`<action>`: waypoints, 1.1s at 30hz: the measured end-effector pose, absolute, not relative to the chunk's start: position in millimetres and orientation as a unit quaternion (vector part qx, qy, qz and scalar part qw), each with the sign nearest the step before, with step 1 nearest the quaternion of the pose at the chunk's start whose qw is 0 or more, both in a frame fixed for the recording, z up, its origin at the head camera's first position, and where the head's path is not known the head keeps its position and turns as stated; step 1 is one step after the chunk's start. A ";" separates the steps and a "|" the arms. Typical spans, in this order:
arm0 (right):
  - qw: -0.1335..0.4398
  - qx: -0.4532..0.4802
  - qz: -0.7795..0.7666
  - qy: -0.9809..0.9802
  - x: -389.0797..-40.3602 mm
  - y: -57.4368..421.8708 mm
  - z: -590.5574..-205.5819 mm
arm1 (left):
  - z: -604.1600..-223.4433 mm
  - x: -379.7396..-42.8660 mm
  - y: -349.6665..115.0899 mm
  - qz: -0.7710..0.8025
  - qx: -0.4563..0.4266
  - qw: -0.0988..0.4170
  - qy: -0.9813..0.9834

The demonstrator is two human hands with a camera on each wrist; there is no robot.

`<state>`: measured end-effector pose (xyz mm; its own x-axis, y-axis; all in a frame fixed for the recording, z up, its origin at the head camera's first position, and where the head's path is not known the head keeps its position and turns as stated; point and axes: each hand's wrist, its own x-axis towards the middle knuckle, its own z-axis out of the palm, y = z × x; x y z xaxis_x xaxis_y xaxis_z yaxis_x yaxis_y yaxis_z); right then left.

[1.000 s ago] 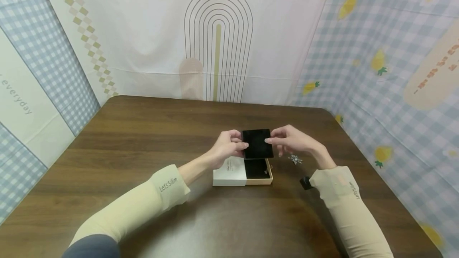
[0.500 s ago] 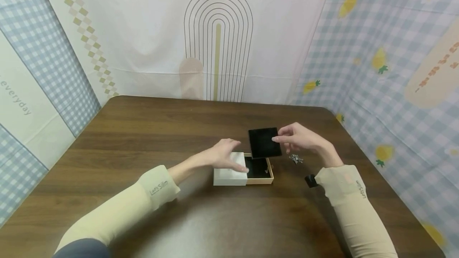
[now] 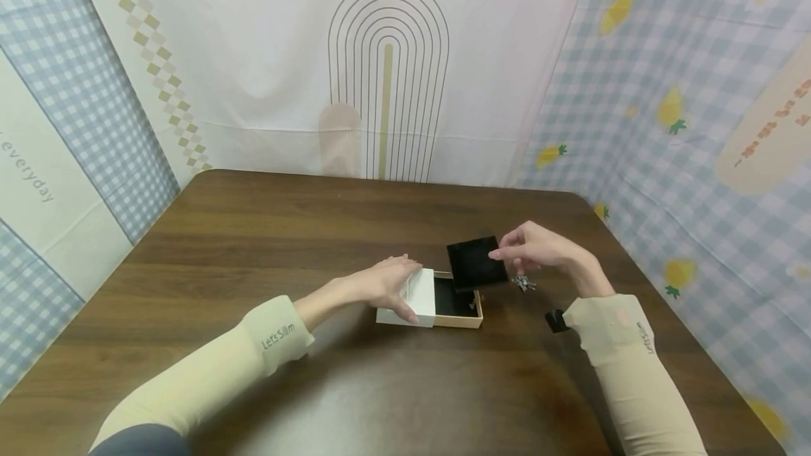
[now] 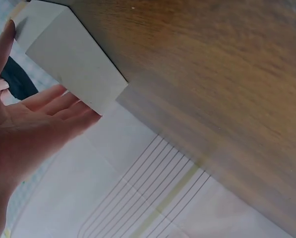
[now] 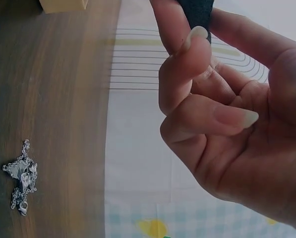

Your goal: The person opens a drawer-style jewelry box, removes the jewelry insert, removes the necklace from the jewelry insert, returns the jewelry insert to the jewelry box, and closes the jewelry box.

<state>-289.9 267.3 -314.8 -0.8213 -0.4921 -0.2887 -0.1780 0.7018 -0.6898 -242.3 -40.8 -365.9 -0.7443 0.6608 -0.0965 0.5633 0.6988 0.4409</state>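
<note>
A thin black square pad (image 3: 476,266) is pinched at its right edge by my right hand (image 3: 535,246), thumb on top. It hangs tilted over the right part of a small drawer box. My left hand (image 3: 380,286) grips the box's white sleeve (image 3: 419,298), thumb at the near side and fingers at the far side. From the sleeve the cream-edged drawer (image 3: 457,322) sticks out to the right, black inside, with a tiny metallic piece at its right end. The left wrist view shows fingertips against the white sleeve (image 4: 78,59). A silver chain with a clasp (image 5: 21,176) lies bunched below my right hand.
The brown wooden table (image 3: 285,231) carries the box and chain. Behind it hangs a white cloth (image 3: 253,55) with arch lines, and checked cloth (image 3: 665,160) covers the right side. A black wrist device (image 3: 556,320) sits at the right sleeve's cuff.
My left hand has let go of the pad and moved down onto the white sleeve. My right hand has carried the pad right and slightly lower, turning it a little.
</note>
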 end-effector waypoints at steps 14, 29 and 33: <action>0.254 -0.206 -0.313 0.892 -287.6 268.4 -316.3 | -367.6 -239.2 -38.7 0.189 0.312 0.112 0.924; 0.283 -0.220 -0.310 0.880 -287.0 261.4 -323.0 | -362.7 -238.1 -38.2 0.184 0.294 0.119 0.930; 0.285 -0.226 -0.305 0.880 -286.7 256.6 -325.3 | -361.9 -237.8 -38.2 0.185 0.294 0.122 0.930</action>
<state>-286.7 256.6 -325.3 -0.7357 -0.5710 -0.3642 -0.2232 0.7121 -0.6657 -237.8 -38.2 -361.9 -0.7970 0.5924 -0.1177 0.5025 0.7585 0.4150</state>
